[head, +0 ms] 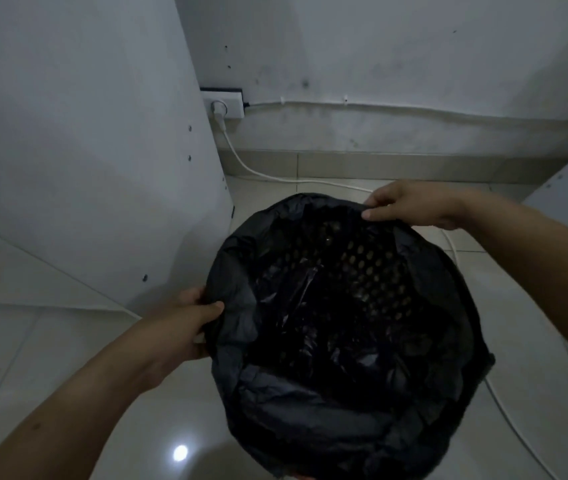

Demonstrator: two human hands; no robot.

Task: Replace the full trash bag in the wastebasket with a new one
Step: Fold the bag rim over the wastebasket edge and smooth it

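The wastebasket (pixel 372 271) stands on the tiled floor (pixel 68 393), centre-right, near a white cabinet panel (pixel 85 150) at left. A black trash bag (pixel 310 410) lines it, its edge folded over the rim. The left hand (pixel 185 323) pinches the bag at the left rim; the right hand (pixel 410 202) pinches it at the far rim. Both are closed on film.

Handling, as judged: the bag is thin, soft, light and somewhat slippery; it is likely to tear if stretched hard. Best hold is the folded edge at the rim, at 2 opposite points.

Not determinable: the basket's outer wall and base, hidden by the bag; the interior is dark, contents unreadable. The near rim is cut off. A white cable (pixel 258 171) runs along the far floor.
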